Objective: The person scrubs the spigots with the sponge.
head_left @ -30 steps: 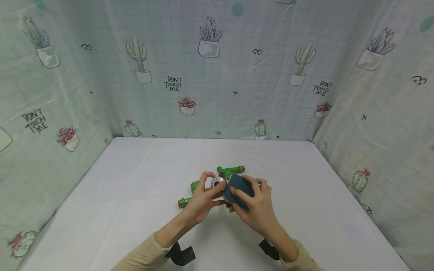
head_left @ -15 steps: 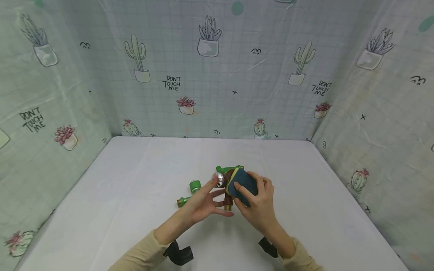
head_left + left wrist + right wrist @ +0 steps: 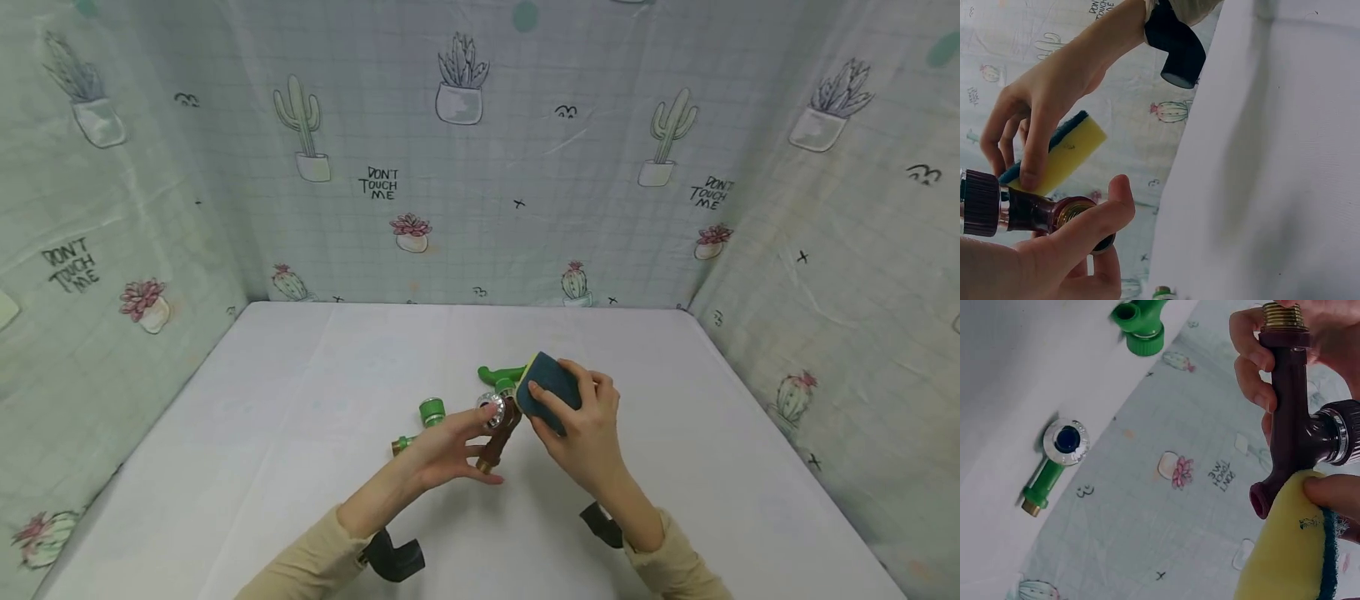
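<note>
Head view high, facing forward-down, wrist views close, sharing brown faucet (image 3: 501, 432), sponge (image 3: 551, 392)

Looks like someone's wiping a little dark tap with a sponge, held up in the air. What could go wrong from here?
The brown faucet is held above the table by the left hand with only fingertips; a hard push from the sponge in the right hand might twist it loose. If dropped, it could knock the green faucets lying just below.

Green valves (image 3: 420, 427) lie just left of the hands; right tabletop (image 3: 712, 450) open.
</note>
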`<action>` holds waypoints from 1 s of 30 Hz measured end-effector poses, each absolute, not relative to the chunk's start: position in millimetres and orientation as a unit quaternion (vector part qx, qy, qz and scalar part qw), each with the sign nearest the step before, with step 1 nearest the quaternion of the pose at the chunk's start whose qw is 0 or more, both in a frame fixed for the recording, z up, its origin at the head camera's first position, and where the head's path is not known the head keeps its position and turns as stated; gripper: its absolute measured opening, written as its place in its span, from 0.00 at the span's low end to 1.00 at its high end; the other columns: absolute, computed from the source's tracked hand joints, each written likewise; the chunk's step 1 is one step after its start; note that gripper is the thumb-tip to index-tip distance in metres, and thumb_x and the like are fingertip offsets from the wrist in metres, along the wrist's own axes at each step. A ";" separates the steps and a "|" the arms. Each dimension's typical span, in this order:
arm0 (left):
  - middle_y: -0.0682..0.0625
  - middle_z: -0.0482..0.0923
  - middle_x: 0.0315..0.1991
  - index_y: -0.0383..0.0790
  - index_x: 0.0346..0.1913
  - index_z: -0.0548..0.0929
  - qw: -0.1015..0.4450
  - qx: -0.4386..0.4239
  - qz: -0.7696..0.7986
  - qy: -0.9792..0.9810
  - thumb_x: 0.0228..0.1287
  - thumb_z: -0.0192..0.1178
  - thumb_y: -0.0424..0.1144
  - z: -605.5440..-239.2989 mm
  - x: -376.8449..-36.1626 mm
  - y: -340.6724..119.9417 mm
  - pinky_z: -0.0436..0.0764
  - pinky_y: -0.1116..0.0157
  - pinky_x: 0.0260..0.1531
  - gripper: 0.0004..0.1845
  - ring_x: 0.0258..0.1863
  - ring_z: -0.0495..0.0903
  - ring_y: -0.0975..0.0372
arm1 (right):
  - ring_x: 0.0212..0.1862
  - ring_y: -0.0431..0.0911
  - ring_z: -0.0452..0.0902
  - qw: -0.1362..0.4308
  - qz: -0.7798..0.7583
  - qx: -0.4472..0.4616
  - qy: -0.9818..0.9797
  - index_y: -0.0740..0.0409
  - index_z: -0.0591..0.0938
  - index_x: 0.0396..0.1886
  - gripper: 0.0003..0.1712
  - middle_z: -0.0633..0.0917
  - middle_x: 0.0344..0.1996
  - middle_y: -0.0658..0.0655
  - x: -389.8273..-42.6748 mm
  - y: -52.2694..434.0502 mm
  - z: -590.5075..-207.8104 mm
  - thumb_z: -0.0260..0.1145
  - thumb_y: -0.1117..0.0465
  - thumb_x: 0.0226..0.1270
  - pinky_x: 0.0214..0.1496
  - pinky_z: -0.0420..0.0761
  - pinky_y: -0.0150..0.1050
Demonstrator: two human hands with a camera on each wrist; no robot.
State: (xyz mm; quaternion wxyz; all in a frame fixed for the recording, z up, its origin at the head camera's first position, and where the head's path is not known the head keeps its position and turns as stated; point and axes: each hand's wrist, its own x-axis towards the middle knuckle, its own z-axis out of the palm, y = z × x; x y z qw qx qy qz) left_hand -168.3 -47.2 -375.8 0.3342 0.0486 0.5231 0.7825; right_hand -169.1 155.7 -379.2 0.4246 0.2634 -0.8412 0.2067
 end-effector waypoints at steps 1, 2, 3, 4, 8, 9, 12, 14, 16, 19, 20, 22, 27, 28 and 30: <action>0.35 0.55 0.59 0.33 0.64 0.57 0.326 0.052 0.778 0.535 0.62 0.49 0.52 -375.6 -168.5 -47.1 0.73 0.41 0.45 0.34 0.62 0.52 0.38 | 0.44 0.59 0.60 0.423 0.208 0.264 -0.842 0.48 0.82 0.41 0.24 0.71 0.50 0.68 -170.7 155.9 -378.5 0.75 0.59 0.37 0.39 0.62 0.55; 0.35 0.55 0.59 0.32 0.63 0.57 0.321 0.055 0.774 0.542 0.62 0.49 0.52 -375.2 -168.9 -47.3 0.73 0.41 0.45 0.34 0.62 0.52 0.38 | 0.43 0.59 0.60 0.422 0.210 0.262 -0.843 0.48 0.82 0.41 0.24 0.71 0.50 0.67 -172.4 156.2 -377.8 0.74 0.59 0.38 0.39 0.62 0.55; 0.35 0.55 0.59 0.32 0.63 0.58 0.318 0.056 0.773 0.546 0.62 0.49 0.52 -374.8 -169.2 -47.6 0.73 0.41 0.44 0.34 0.61 0.53 0.38 | 0.43 0.60 0.61 0.423 0.214 0.259 -0.842 0.49 0.82 0.41 0.23 0.72 0.50 0.68 -174.4 156.6 -377.3 0.74 0.59 0.38 0.38 0.62 0.55; 0.35 0.56 0.59 0.33 0.63 0.58 0.317 0.056 0.774 0.546 0.62 0.50 0.52 -374.4 -169.4 -48.0 0.73 0.41 0.44 0.34 0.61 0.54 0.38 | 0.43 0.60 0.61 0.425 0.222 0.254 -0.840 0.49 0.82 0.41 0.23 0.72 0.50 0.68 -176.5 157.3 -377.1 0.74 0.60 0.38 0.38 0.63 0.55; 0.36 0.59 0.58 0.38 0.65 0.56 0.322 0.055 0.788 0.522 0.63 0.47 0.54 -374.4 -170.2 -51.3 0.73 0.40 0.44 0.34 0.57 0.62 0.40 | 0.44 0.59 0.61 0.410 0.281 0.225 -0.838 0.52 0.82 0.40 0.22 0.72 0.50 0.67 -182.8 160.5 -378.0 0.75 0.62 0.39 0.40 0.68 0.54; 0.37 0.61 0.57 0.38 0.65 0.56 0.328 0.051 0.794 0.509 0.63 0.46 0.56 -375.0 -170.3 -52.5 0.73 0.40 0.44 0.34 0.55 0.65 0.42 | 0.45 0.58 0.61 0.403 0.298 0.219 -0.837 0.52 0.82 0.40 0.22 0.72 0.51 0.67 -183.7 161.1 -379.3 0.75 0.63 0.39 0.39 0.70 0.53; 0.39 0.65 0.54 0.39 0.65 0.54 0.351 0.051 0.813 0.462 0.62 0.43 0.60 -377.3 -171.3 -55.9 0.74 0.42 0.42 0.36 0.50 0.72 0.47 | 0.46 0.55 0.61 0.385 0.347 0.216 -0.827 0.53 0.81 0.41 0.23 0.71 0.52 0.65 -183.1 160.9 -383.0 0.74 0.64 0.40 0.38 0.74 0.49; 0.41 0.67 0.52 0.40 0.65 0.53 0.370 0.053 0.824 0.426 0.61 0.41 0.62 -378.5 -171.9 -57.7 0.75 0.44 0.41 0.38 0.48 0.73 0.49 | 0.47 0.55 0.61 0.384 0.372 0.229 -0.813 0.53 0.80 0.43 0.22 0.70 0.53 0.65 -181.0 159.7 -385.1 0.72 0.65 0.42 0.39 0.72 0.46; 0.42 0.68 0.52 0.42 0.66 0.51 0.389 0.059 0.832 0.391 0.60 0.40 0.64 -379.0 -172.4 -58.8 0.76 0.49 0.41 0.39 0.48 0.73 0.52 | 0.48 0.56 0.61 0.391 0.389 0.252 -0.795 0.55 0.79 0.43 0.19 0.68 0.54 0.67 -179.0 158.0 -387.2 0.70 0.60 0.48 0.41 0.70 0.44; 0.44 0.67 0.52 0.43 0.66 0.48 0.406 0.072 0.842 0.347 0.59 0.37 0.67 -377.5 -173.2 -59.7 0.77 0.54 0.40 0.40 0.48 0.72 0.54 | 0.51 0.58 0.62 0.406 0.396 0.300 -0.767 0.56 0.77 0.43 0.19 0.67 0.54 0.70 -176.6 154.3 -391.0 0.64 0.51 0.56 0.44 0.68 0.44; 0.44 0.68 0.52 0.44 0.66 0.48 0.411 0.076 0.844 0.336 0.59 0.37 0.68 -376.4 -173.6 -59.7 0.77 0.55 0.40 0.41 0.47 0.73 0.54 | 0.53 0.57 0.62 0.410 0.399 0.313 -0.758 0.57 0.77 0.43 0.19 0.66 0.53 0.71 -176.6 153.4 -392.0 0.62 0.49 0.58 0.47 0.68 0.43; 0.44 0.68 0.52 0.44 0.66 0.48 0.418 0.084 0.845 0.323 0.58 0.36 0.68 -373.1 -174.2 -59.1 0.78 0.56 0.39 0.41 0.47 0.73 0.55 | 0.54 0.57 0.63 0.420 0.398 0.336 -0.743 0.58 0.75 0.43 0.20 0.66 0.53 0.73 -177.1 153.5 -392.2 0.60 0.48 0.59 0.50 0.68 0.42; 0.43 0.69 0.49 0.44 0.65 0.49 0.446 0.089 0.836 0.308 0.58 0.38 0.68 -368.4 -174.6 -57.5 0.78 0.56 0.38 0.41 0.45 0.72 0.55 | 0.57 0.57 0.62 0.443 0.395 0.346 -0.727 0.59 0.74 0.41 0.18 0.65 0.52 0.74 -182.7 162.6 -385.2 0.61 0.50 0.58 0.53 0.67 0.39; 0.43 0.69 0.49 0.44 0.65 0.49 0.452 0.088 0.834 0.303 0.58 0.38 0.68 -368.8 -174.1 -57.8 0.78 0.56 0.38 0.40 0.45 0.72 0.55 | 0.57 0.57 0.61 0.447 0.394 0.343 -0.727 0.59 0.74 0.41 0.18 0.65 0.52 0.74 -184.1 164.8 -383.8 0.61 0.50 0.58 0.53 0.67 0.40; 0.43 0.69 0.48 0.44 0.64 0.50 0.464 0.083 0.832 0.293 0.57 0.39 0.69 -370.5 -172.5 -59.2 0.79 0.56 0.37 0.40 0.44 0.72 0.55 | 0.57 0.56 0.61 0.447 0.392 0.340 -0.728 0.59 0.74 0.41 0.19 0.65 0.52 0.74 -186.5 168.3 -381.5 0.61 0.50 0.58 0.52 0.66 0.41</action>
